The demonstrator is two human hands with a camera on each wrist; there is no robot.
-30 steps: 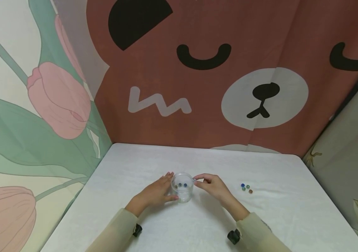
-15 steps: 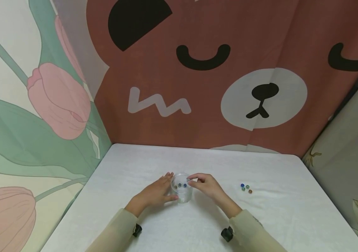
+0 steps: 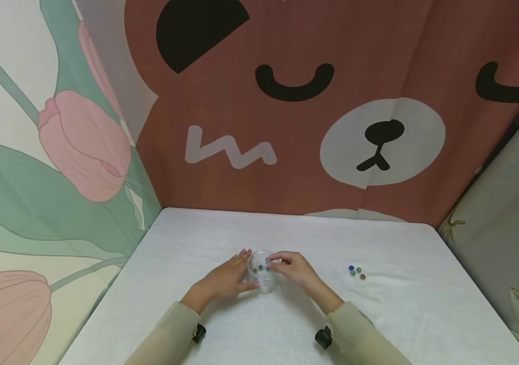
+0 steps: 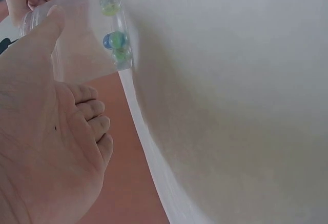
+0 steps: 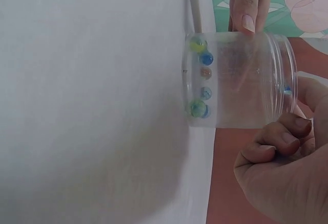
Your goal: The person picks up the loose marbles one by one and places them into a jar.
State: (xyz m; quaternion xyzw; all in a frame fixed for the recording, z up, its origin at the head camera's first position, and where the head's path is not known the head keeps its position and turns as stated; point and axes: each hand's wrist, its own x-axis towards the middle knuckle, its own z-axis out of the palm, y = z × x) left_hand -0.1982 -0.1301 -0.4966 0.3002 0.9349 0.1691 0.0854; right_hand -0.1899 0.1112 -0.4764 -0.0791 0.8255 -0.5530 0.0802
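A clear plastic jar (image 3: 266, 287) stands upright and without a lid on the white table. Several glass marbles (image 5: 206, 73), green, blue and brownish, lie on its bottom. My left hand (image 3: 226, 278) holds the jar from the left, its thumb on the near side and its fingers on the far side. Over the mouth, the thumb and index finger of my right hand (image 3: 297, 267) pinch a small bluish marble (image 5: 287, 89), seen through the rim in the right wrist view. The other right fingers are curled in.
To the right of the jar, several loose marbles (image 3: 352, 273), blue, green and orange-brown, lie close together on the white tablecloth (image 3: 405, 304). A brown curtain (image 3: 232, 187) with a bear print hangs behind the table, and a flowered one (image 3: 8, 167) at the left.
My right hand has moved left from beside the jar's rim to over its mouth, carrying the pinched marble. The left hand, jar and loose marbles have stayed in place.
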